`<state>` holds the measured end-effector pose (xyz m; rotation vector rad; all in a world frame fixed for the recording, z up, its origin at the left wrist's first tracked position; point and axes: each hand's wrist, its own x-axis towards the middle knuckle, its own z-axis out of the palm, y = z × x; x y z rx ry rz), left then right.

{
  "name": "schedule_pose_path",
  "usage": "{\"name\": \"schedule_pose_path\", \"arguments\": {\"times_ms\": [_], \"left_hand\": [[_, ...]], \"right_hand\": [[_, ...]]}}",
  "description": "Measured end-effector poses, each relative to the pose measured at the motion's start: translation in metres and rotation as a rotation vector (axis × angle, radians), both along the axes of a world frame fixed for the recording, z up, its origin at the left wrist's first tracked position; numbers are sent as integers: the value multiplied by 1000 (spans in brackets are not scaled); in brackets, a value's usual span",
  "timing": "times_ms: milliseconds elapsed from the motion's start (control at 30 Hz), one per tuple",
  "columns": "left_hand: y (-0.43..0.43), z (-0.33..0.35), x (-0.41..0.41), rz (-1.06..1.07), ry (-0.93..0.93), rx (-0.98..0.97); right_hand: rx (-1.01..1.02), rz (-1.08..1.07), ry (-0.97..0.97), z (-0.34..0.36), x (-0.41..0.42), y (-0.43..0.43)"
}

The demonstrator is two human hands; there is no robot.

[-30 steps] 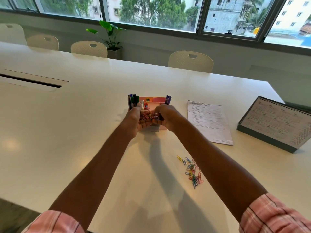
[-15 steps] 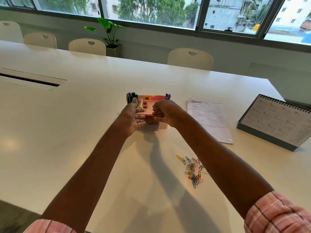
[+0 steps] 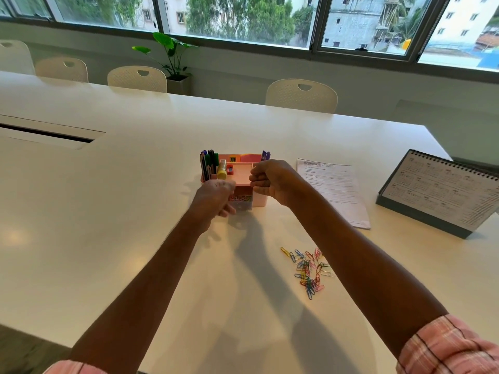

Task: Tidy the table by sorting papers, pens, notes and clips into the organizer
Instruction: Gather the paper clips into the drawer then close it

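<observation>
My left hand [image 3: 216, 195] is at the near left corner of the pink organizer [image 3: 243, 172], just beside its small drawer [image 3: 241, 198], which is pulled out and holds coloured clips. The hand is blurred, so I cannot tell whether it is open or gripping. My right hand [image 3: 270, 182] is at the organizer's near right side with the fingers curled in; I cannot tell whether they pinch anything.

The organizer stands mid-surface [image 3: 108, 211]. Dark and green pens [image 3: 208, 163] stand upright in its left compartment, a yellow tube [image 3: 222, 171] and a small red item [image 3: 229, 170] are just right of them, and purple pens [image 3: 265, 155] are at the far right corner.

A loose heap of paper clips [image 3: 307, 268] lies on the surface nearer to me, to the right of the organizer and under my right forearm. A printed sheet [image 3: 333, 190] lies flat to the right of the organizer, and a desk calendar [image 3: 440, 193] stands further right.
</observation>
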<state>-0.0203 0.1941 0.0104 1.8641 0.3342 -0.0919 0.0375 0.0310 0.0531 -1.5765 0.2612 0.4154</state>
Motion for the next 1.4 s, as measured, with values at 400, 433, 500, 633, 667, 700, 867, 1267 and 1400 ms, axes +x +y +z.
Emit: {"name": "schedule_pose_path", "arguments": {"times_ms": [400, 433, 500, 633, 667, 700, 867, 1267, 1400], "left_hand": [[-22, -34, -12, -29, -374, 631], [-22, -34, -13, -29, -379, 628], [-22, -37, -16, -32, -392, 622], [-21, -40, -22, -36, -417, 626], [-20, -41, -23, -35, -420, 624], [-20, -41, -24, -34, -421, 624], [-19, -44, -25, -29, -437, 631], [-28, -43, -37, 21, -549, 655], [-61, -51, -62, -131, -633, 539]], "right_hand": [[109, -101, -31, -48, -85, -82], [118, -115, -30, -52, -91, -89], [129, -141, -25, -57, -102, -103], [140, -172, -24, -60, -117, -128], [138, -181, -25, -61, -119, -134], [133, -192, -26, -61, -121, -139], [113, -220, -34, -63, -122, -158], [-176, -216, -163, -74, -121, -182], [-557, 15, -315, -99, -130, -182]]}}
